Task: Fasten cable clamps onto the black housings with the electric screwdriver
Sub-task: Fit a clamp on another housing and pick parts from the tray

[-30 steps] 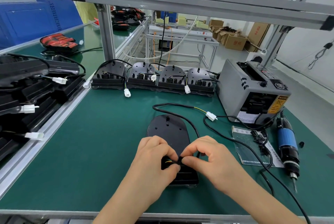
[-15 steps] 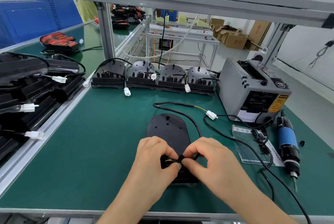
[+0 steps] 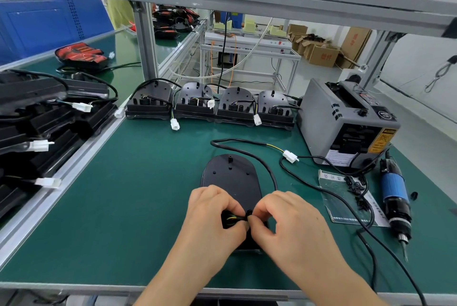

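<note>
Pinching cable (image 3: 232,218) on housing (image 3: 230,177): left hand (image 3: 212,219), right hand (image 3: 289,221) | screwdriver (image 3: 394,197) right, cord (image 3: 380,249) between

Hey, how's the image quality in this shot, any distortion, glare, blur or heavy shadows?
Head view: the wide-angle lens makes the frame posts lean outward; lighting is bright and even, with only soft shadow under the left hand and right hand pinching the cable clamp on the black housing; both are sharp; glare greys the back-row housings; the far wall looks washed out.
</note>
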